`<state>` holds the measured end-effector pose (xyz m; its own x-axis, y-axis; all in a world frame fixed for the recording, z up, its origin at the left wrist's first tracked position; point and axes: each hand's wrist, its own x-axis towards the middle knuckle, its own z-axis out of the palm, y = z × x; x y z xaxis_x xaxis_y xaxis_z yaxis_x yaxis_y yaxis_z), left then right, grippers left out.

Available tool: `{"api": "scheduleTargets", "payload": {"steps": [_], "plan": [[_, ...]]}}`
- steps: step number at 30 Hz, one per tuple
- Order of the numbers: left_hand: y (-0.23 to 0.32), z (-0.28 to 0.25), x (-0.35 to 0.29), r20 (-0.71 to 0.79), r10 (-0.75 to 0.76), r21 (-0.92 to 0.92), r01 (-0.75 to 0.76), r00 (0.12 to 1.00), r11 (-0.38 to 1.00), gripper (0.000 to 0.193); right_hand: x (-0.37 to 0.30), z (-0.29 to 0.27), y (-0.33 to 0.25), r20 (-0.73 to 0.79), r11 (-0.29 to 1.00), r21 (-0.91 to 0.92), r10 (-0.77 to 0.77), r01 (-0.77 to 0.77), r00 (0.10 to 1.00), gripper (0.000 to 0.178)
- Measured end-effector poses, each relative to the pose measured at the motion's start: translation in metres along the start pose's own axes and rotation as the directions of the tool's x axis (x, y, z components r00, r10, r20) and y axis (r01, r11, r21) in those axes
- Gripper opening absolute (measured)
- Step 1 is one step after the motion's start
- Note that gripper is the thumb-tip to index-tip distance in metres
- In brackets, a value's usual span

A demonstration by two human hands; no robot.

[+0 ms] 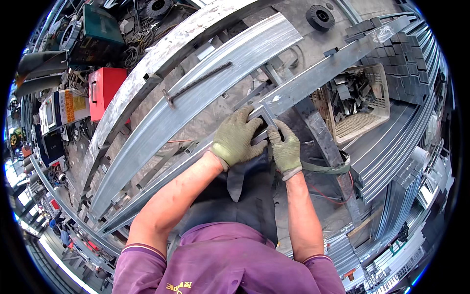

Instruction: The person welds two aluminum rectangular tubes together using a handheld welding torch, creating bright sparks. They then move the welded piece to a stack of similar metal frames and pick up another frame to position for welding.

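A long grey metal beam (301, 93) runs diagonally from lower left to upper right just in front of my body. My left hand (236, 137), in an olive-green work glove, is closed on the beam's near edge, fingers curled over it. Beside it, my right hand (286, 149), gloved alike, pinches the near end of a short narrow metal piece (267, 113) lying across the beam. The fingertips of both hands are close together. What the left fingertips press on underneath is partly hidden.
Wide metal channel (235, 54) lies beyond the beam, with a twisted rod (198, 83) on it. A plastic crate (360, 125) of metal offcuts stands right, near stacked profiles (391, 142). A red case (106, 90) sits left; a black spool (319, 17) lies at the back.
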<state>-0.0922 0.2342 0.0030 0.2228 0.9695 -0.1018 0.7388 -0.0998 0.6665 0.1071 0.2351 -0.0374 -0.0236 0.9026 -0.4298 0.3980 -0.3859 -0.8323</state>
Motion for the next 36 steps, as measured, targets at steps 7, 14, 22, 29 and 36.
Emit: {"api": "scheduleTargets", "payload": {"steps": [7,14,22,29,36], "plan": [[-0.023,-0.001,0.024,0.012,-0.097,-0.293,0.096,0.995,0.951,0.077,0.001,0.004,0.011,-0.040,0.993,0.085,-0.072,0.076,0.997,0.045],[-0.018,-0.034,0.011,0.119,-0.265,-0.086,0.276,0.957,0.957,0.075,-0.018,0.015,-0.008,-0.081,0.988,0.126,0.098,-0.087,0.992,0.053],[0.013,-0.038,-0.105,-0.143,-0.175,-0.087,0.164,0.974,0.983,0.056,-0.025,-0.021,-0.026,0.060,0.983,0.119,0.136,-0.142,0.989,0.040],[0.000,-0.029,-0.165,-0.097,-0.411,-0.062,0.406,0.907,0.912,0.056,0.031,-0.047,-0.049,0.278,0.856,-0.371,-0.268,0.361,0.922,0.029],[-0.034,-0.005,-0.199,0.156,-0.602,0.130,0.588,0.783,0.799,0.055,0.050,-0.024,-0.081,0.452,0.777,-0.485,-0.171,0.402,0.875,0.030]]}}
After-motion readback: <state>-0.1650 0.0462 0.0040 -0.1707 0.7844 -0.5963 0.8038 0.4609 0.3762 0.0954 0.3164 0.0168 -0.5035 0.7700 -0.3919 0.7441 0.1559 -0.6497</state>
